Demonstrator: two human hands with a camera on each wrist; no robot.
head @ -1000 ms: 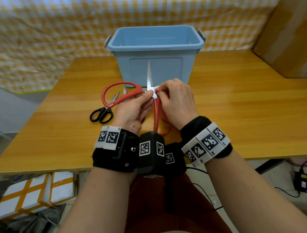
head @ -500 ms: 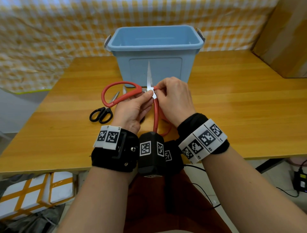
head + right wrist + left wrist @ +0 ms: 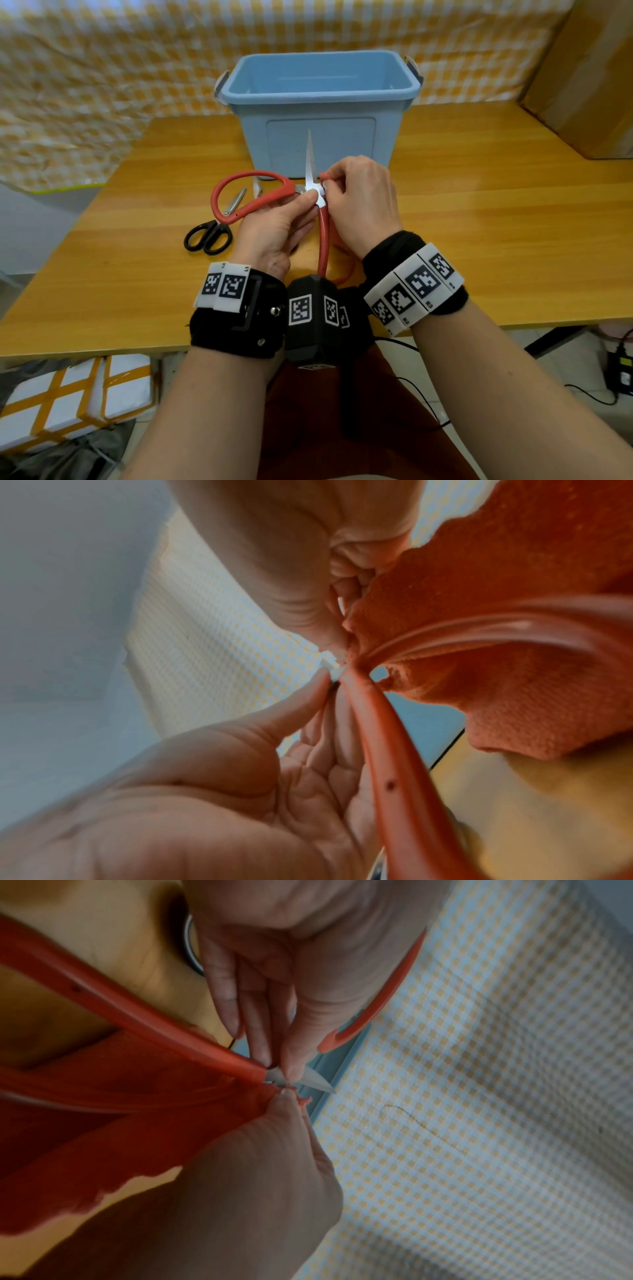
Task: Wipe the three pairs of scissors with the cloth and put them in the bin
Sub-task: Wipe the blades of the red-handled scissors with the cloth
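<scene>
The large red-handled scissors (image 3: 239, 181) stand open in front of the blue bin (image 3: 322, 92), one blade (image 3: 310, 157) pointing up. My left hand (image 3: 308, 202) pinches them at the pivot, thumb on the metal. My right hand (image 3: 325, 186) pinches the orange-red cloth (image 3: 120, 1123) against the base of the blade; the cloth (image 3: 514, 683) hangs under that hand. A black-handled pair of scissors (image 3: 209, 234) lies on the table to the left. A third pair is not clearly visible.
The wooden table (image 3: 479, 222) runs wide to the right. A cardboard box (image 3: 589, 85) stands at the far right corner. A checkered sheet (image 3: 85, 85) hangs behind the table. Boxes (image 3: 68, 404) sit on the floor to the left.
My right wrist has drawn slightly left and nearer to me, with the cloth still pressed at the blade's base. The left hand and the scissors have hardly moved.
</scene>
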